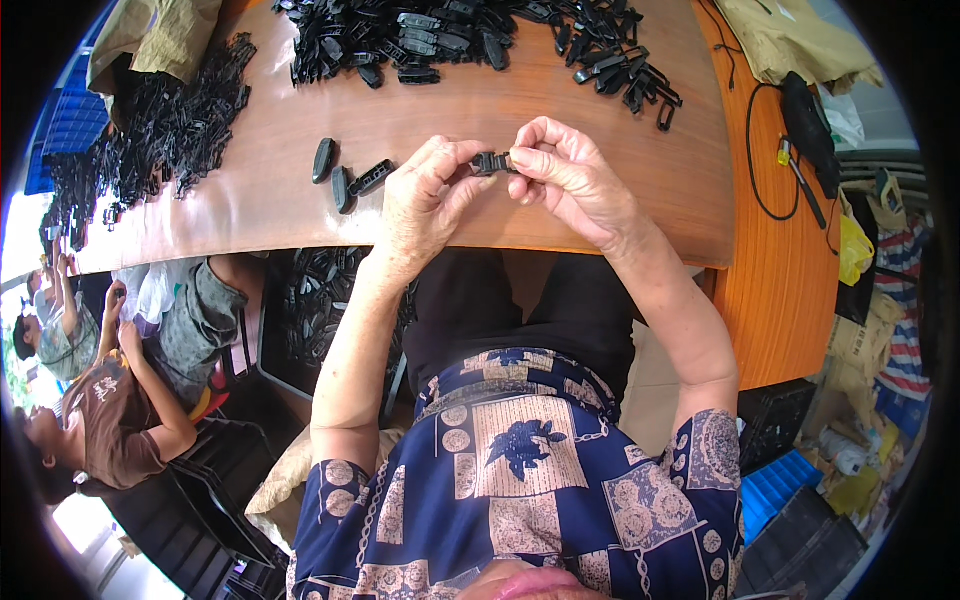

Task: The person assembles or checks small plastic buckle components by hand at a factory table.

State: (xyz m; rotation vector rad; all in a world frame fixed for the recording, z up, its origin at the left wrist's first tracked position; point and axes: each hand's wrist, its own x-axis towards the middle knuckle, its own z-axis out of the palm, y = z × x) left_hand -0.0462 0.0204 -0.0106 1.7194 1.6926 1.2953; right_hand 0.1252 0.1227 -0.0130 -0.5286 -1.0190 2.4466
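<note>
Over the near part of the wooden table, my left hand (428, 205) pinches one end of a small black plastic part (490, 163) between thumb and fingers. The other end sits between the thumb and fingertips of my right hand (572, 180). Whether it is a single piece or two joined ones I cannot make out. Just left of my left hand lie three loose pieces: a smooth oval black piece (323, 160), another oval one (342, 190) standing close by, and a black piece with openings (373, 178) touching or nearly touching it.
A large heap of black plastic pieces (410, 40) covers the table's far side, with looser frame-like pieces (625, 65) to its right. Thin black parts (185, 115) are piled at left. A bin of black parts (310, 310) stands below the edge. Co-workers (120, 420) sit at left.
</note>
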